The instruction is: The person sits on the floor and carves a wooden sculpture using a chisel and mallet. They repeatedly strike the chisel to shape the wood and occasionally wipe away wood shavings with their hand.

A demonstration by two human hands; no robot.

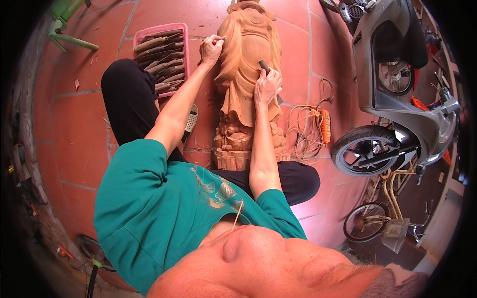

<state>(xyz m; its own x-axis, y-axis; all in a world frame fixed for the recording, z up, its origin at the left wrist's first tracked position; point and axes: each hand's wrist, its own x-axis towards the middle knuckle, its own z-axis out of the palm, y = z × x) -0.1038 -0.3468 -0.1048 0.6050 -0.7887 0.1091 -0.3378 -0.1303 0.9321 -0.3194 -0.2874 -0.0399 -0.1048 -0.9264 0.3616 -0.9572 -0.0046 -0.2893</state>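
A carved wooden statue is lying on the red tile floor between the person's legs. The left hand is pinching a small pale piece against the statue's upper side. The right hand is gripping a dark-handled chisel on the torso. A pink tray of chisels is sitting left; a grey scooter is crowding the right edge.

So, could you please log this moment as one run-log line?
left hand: on carved wooden statue, pinching something small | right hand: gripping dark-handled tool against statue | pink tray of chisels at left
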